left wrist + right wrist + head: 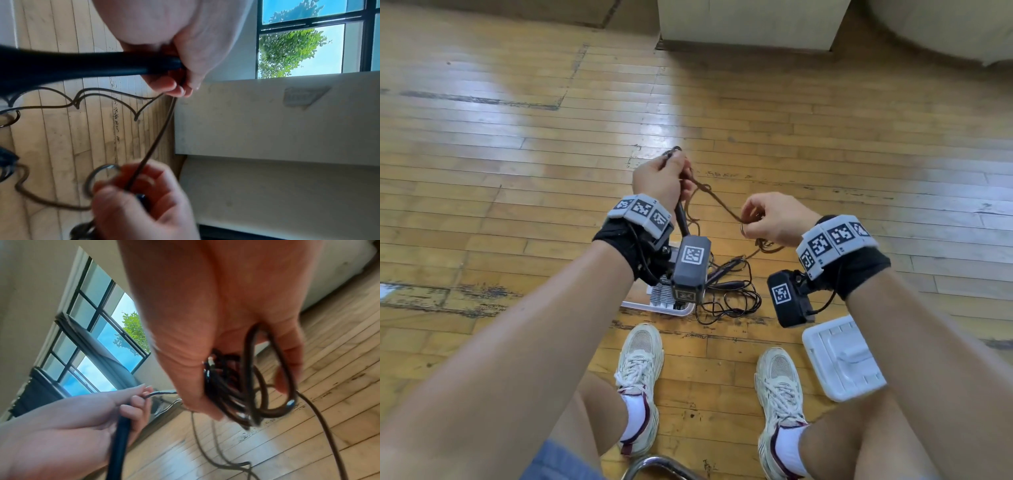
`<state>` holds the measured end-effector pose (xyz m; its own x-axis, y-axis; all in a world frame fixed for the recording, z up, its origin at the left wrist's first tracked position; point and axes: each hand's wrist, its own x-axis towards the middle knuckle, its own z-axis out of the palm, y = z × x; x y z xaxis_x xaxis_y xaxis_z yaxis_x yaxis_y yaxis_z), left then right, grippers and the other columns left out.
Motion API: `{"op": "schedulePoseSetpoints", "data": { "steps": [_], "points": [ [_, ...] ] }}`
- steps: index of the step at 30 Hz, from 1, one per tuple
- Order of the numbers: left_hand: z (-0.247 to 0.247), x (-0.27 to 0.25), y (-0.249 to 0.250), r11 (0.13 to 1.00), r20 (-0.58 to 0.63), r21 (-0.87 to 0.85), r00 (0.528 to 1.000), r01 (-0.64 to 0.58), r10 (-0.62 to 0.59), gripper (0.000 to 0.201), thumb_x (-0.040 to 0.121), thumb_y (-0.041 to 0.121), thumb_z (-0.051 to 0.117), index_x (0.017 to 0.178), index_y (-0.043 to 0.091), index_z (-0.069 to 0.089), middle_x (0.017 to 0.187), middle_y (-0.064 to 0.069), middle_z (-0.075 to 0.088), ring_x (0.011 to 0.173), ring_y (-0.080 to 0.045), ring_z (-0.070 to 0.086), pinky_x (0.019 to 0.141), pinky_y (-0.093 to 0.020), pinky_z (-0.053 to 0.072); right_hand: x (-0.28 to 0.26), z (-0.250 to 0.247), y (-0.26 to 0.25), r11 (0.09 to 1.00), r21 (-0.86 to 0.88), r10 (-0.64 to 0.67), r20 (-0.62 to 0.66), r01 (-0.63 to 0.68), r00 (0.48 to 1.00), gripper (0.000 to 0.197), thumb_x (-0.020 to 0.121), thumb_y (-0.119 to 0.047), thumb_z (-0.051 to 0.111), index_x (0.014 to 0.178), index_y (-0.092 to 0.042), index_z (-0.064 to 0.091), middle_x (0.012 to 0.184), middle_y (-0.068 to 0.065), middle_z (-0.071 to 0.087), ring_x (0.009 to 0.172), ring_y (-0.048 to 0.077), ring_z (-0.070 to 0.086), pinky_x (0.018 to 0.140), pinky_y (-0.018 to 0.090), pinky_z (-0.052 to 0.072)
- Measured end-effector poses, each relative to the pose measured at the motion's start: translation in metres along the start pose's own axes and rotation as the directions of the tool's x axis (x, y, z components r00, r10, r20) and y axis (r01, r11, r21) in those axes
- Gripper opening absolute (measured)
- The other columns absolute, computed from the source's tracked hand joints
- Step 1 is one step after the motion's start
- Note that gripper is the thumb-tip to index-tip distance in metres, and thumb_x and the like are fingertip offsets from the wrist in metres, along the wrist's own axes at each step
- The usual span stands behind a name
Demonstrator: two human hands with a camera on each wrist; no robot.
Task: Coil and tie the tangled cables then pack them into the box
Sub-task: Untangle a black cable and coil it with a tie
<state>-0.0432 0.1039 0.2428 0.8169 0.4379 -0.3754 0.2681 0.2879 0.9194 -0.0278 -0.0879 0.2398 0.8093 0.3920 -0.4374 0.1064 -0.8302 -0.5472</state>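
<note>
Black wrist wraps [616,236], grey marker-tagged bands [640,210], blue shorts [554,459], cream sneakers [640,356], white socks [635,416].

Worn wood floor [517,144]; sunlit window [304,48].

Two hands work in the middle of the frame: the left hand [659,181] and the right hand [774,219]. Each wrist carries one camera, so two. One brown cable [717,200] runs between the hands. One tangle of thin black cables [726,294] lies on the floor; its number I cannot tell. Two white sneakers [640,370] are at the bottom, one white plastic lid [842,356] at lower right.
</note>
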Motion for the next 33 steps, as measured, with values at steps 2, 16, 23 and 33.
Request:
{"op": "schedulePoseSetpoints", "data": {
  "steps": [2, 16, 23, 33],
  "points": [
    [-0.008, 0.008, 0.005, 0.996, -0.062, -0.087, 0.998, 0.000, -0.005, 0.024, 0.100, 0.016, 0.058, 0.083, 0.001, 0.064, 0.065, -0.003, 0.060, 0.047, -0.010, 0.053, 0.049, -0.020, 0.049, 0.001, 0.000, 0.009, 0.998, -0.038, 0.060, 0.019, -0.059, 0.998, 0.009, 0.092, -0.017, 0.067, 0.101, -0.017, 0.067, 0.101, 0.000, 0.067, 0.086, 0.014, 0.064, 0.071, 0.026, 0.054],
    [0.000, 0.009, -0.005, 0.956, 0.025, 0.197, 0.974, 0.216, -0.225, 0.018, 0.092, 0.017, 0.068, 0.086, 0.006, 0.055, 0.068, -0.003, 0.051, 0.049, -0.012, 0.044, 0.046, -0.021, 0.040, 0.013, -0.002, 0.008, 0.919, 0.381, 0.270, -0.424, -0.100, 0.865, 0.017, 0.100, -0.021, 0.054, 0.098, -0.014, 0.068, 0.098, 0.008, 0.071, 0.073, 0.015, 0.068, 0.067, 0.034, 0.062],
    [0.013, -0.013, -0.012, 0.898, 0.327, 0.376, 0.874, 0.229, -0.359, 0.040, 0.094, 0.044, 0.062, 0.096, 0.005, 0.066, 0.071, 0.000, 0.062, 0.051, -0.010, 0.047, 0.045, -0.021, 0.039, 0.004, 0.003, -0.010, 0.922, 0.355, -0.031, -0.325, 0.152, 0.945, 0.010, 0.097, -0.024, 0.062, 0.100, -0.022, 0.071, 0.088, 0.000, 0.073, 0.085, 0.022, 0.070, 0.079, 0.041, 0.060],
    [0.009, -0.006, -0.008, 0.992, 0.140, 0.115, 0.988, 0.042, -0.058, 0.013, 0.095, 0.012, 0.065, 0.089, 0.000, 0.066, 0.072, -0.006, 0.057, 0.052, -0.011, 0.053, 0.049, -0.020, 0.047, 0.001, 0.006, -0.011, 0.979, 0.163, -0.088, -0.201, 0.122, 0.976, 0.007, 0.096, -0.029, 0.062, 0.095, -0.023, 0.066, 0.090, -0.006, 0.067, 0.081, 0.010, 0.066, 0.068, 0.022, 0.055]
  ]
}}
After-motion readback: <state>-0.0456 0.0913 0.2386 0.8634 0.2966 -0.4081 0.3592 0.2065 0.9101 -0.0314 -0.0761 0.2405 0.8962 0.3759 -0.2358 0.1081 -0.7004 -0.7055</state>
